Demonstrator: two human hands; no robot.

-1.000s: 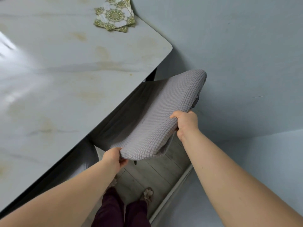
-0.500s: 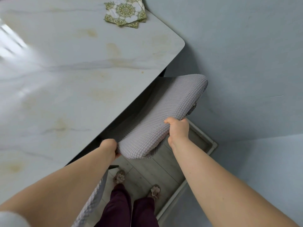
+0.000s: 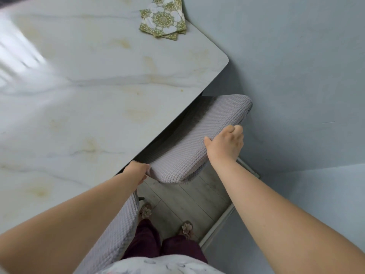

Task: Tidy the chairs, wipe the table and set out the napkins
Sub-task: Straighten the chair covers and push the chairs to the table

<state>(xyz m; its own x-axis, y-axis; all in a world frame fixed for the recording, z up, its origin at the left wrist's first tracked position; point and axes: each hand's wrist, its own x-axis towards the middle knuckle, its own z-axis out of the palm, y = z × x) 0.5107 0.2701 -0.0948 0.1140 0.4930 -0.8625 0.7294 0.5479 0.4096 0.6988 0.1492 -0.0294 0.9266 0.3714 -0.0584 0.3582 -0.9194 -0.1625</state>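
Observation:
A chair back in a grey waffle-knit cover point(image 3: 193, 139) leans under the edge of the marble-look table point(image 3: 88, 91). My right hand point(image 3: 225, 145) lies on the cover's outer side, thumb spread over the top and fingers curled behind it. My left hand point(image 3: 138, 171) is at the chair back's near lower corner, next to the table edge; its fingers are hidden under the cover. A small stack of green and white patterned napkins point(image 3: 163, 18) lies near the table's far corner.
A second chair with the same grey cover point(image 3: 118, 230) stands close to my left leg. A pale blue wall point(image 3: 296, 76) runs tight along the right, with a white skirting board point(image 3: 219, 222) and grey plank floor point(image 3: 189, 198) below.
The chair back has slid further in under the table edge. My right hand has shifted from a tight grip at the near edge to the outer side of the cover.

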